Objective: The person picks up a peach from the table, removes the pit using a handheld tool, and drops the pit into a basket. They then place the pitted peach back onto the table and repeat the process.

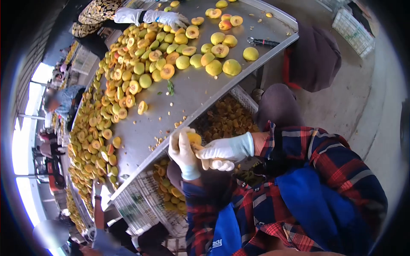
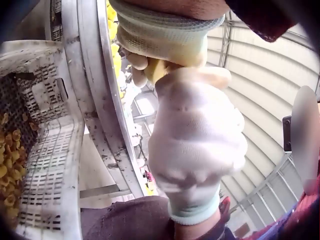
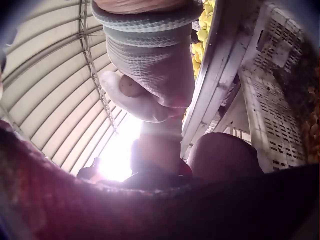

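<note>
Nearest is a person's red-and-navy plaid shirt point(image 1: 341, 164) under a bright blue apron point(image 1: 307, 196); a white mark on its lower left part is too small to read. Just beyond, the left hand point(image 1: 183, 149), in a white knit glove with a pale green cuff, grasps a yellow, rounded fruit point(image 1: 194, 138) close by the table's near edge. The right hand point(image 1: 220, 152), gloved alike, meets it from the right, fingers curled tight around a brown, round-ended object point(image 3: 131, 86), mostly hidden in the palm.

Below the near edge, a white perforated plastic crate point(image 1: 244, 97) holds orange-brown fruit pieces point(image 1: 232, 117). Further left, another white slatted crate point(image 1: 136, 211) carries green printing that cannot be made out.

The grey metal table point(image 1: 145, 128) bears loose pits and a small green sprig point(image 1: 171, 87). A large heap of yellow-orange halved fruit point(image 1: 128, 81) covers its left and far parts. To the right lies a slim black-and-red tool point(image 1: 263, 42), its small pale lettering illegible. At the far side, another person's white-gloved hand point(image 1: 171, 19) reaches the heap.
</note>
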Available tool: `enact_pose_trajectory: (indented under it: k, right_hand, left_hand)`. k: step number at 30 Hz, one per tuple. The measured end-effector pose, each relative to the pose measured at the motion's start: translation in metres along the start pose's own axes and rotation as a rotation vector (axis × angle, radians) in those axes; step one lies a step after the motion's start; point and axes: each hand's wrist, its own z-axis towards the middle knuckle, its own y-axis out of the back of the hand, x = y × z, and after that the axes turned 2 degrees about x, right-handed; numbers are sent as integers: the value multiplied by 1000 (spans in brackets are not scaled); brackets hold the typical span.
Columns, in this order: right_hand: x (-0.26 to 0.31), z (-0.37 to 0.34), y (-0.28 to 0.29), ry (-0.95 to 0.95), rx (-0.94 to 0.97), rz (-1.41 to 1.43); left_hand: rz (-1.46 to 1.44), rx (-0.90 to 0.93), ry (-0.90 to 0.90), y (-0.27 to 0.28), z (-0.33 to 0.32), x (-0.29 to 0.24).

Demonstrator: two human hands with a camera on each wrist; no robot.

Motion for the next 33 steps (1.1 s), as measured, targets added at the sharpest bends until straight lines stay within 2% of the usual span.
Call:
enact_pose_trajectory:
  k: [1,2,3,4,5,6,8,10,11,12,14,15,16,18,20,21,22,24,25,28,29,30,31,32,33]
  right_hand:
    - [3,-1,-3,-17,-24,8]
    - [3,0,1,-23,52,75]
    - [-1,4,1,-7,55,140]
    - [-4,8,2,6,58,198]
    - [-3,7,-3,26,14,207]
    - [-5,8,-8,84,-51,176]
    - [-7,10,-3,87,6,289]
    - [-1,10,-1,53,15,325]
    - [0,10,1,71,49,288]
    - [-1,10,2,90,82,257]
    - [0,11,4,92,66,198]
    - [-1,11,3,146,-40,-17]
    - [-2,12,2,201,-146,-232]
    - [-9,16,4,178,-172,-259]
    - [-26,22,6,698,-525,-1221]
    - [-43,32,17,843,-613,-1275]
    - [-40,30,13,853,-609,-1272]
    - [-30,15,8,123,-316,23]
    - [-30,17,16,65,-186,267]
    - [-34,15,13,152,-141,298]
    - [-34,14,13,163,-137,308]
    - [-34,14,13,191,-127,250]
    - [-32,14,13,221,-117,193]
    - [-31,13,12,236,-108,202]
    - [-30,12,10,218,-176,186]
  left_hand:
    - [24,98,100,5,4,-5]
    - [78,209,58,9,12,-7]
    - [7,305,124,13,19,-7]
    - [-11,337,108,12,23,-6]
    - [-55,301,97,10,23,1]
    - [-233,234,182,5,20,0]
    - [-353,59,131,-10,15,7]
    - [-392,82,49,-15,15,2]
    - [-521,74,99,-19,15,10]
    - [-524,64,106,-21,11,10]
    - [-848,80,357,-24,10,-1]
    - [-901,38,437,-23,11,-1]
    - [-906,36,431,-22,12,-2]
    - [-882,-46,541,-18,13,-4]
    - [-1023,-48,507,-3,15,12]
    - [-982,-99,468,3,14,12]
    - [-938,-148,427,10,15,11]
    - [-1031,-199,407,29,11,5]
    - [-952,-202,353,42,6,5]
    - [-601,-226,203,90,-19,1]
    - [-191,-343,113,109,-31,10]
    - [642,-248,-52,135,-44,8]
    - [661,-247,-47,147,-54,-6]
    - [290,-406,328,162,-54,-4]
    - [1049,-187,120,199,-69,15]
